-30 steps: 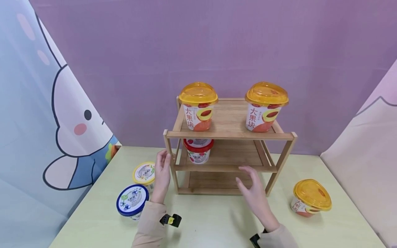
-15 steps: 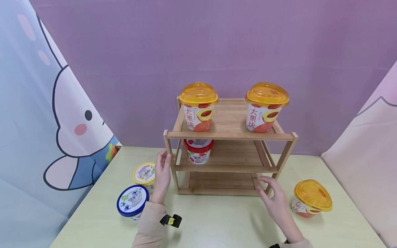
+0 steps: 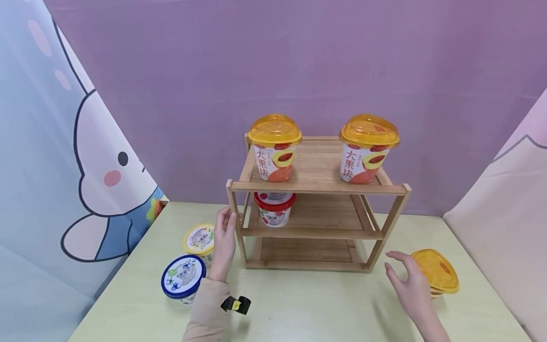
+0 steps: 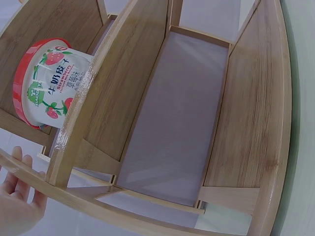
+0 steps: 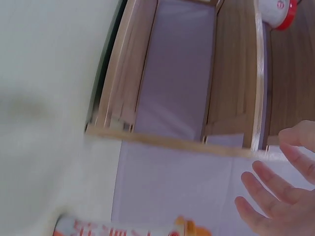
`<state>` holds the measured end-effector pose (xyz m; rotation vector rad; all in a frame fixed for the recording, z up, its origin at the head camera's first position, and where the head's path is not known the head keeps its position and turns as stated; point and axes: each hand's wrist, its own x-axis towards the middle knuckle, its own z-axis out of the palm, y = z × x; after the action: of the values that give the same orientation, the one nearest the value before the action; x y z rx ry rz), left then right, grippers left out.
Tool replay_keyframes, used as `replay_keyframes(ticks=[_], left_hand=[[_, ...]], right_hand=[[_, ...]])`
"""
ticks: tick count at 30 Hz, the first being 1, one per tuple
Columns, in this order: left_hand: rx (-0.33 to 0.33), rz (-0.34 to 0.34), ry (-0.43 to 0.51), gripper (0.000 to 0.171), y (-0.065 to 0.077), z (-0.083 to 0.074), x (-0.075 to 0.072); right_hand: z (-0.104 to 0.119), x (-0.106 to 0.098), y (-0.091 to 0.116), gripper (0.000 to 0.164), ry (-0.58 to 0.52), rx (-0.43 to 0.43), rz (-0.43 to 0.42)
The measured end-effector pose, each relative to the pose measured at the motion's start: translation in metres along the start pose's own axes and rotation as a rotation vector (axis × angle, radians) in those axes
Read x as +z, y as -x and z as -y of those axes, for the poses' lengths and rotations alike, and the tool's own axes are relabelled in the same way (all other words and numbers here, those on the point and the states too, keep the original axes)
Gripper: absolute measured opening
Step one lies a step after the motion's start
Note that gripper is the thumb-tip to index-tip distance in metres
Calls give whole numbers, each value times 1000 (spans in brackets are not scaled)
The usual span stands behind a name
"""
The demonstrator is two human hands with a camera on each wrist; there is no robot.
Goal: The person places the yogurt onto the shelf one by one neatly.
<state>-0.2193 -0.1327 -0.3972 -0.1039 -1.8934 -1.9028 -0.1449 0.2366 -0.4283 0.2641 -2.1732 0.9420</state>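
My left hand holds the left front post of a wooden three-tier rack, fingers reaching behind it. In the left wrist view, that post crosses in front of the fingers. My right hand is held with thumb and fingers spread apart, nothing between them. Just beyond it, a yogurt cup with a domed yellow lid stands on the table, partly hidden by the hand. In the right wrist view, this cup lies along the bottom edge, blurred.
Two similar yellow-lidded cups, left and right, stand on the top shelf. Red-lidded strawberry cups are stacked on the middle shelf. Blue-lidded and yellow-rimmed tubs stand on the table left of the rack.
My right hand has moved right, from before the rack's lower shelf to beside the yellow-lidded cup on the table. The left hand has stayed at the post.
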Motion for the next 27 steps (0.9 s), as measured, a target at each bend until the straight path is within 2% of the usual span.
replay_keyframes(ticks=[10,15,21,27], left_hand=[[-2,10,18,33,0,0,0],[2,7,20,33,0,1,0],[10,-1,21,32,0,1,0],[-4,5,15,33,0,0,0]], right_hand=[[-15,-26,5,31,119,46,23],[-24,-36,3,30,154,72,5],[-36,-47,5,31,155,146,8],[-49,-51,9,37,171,153,28]])
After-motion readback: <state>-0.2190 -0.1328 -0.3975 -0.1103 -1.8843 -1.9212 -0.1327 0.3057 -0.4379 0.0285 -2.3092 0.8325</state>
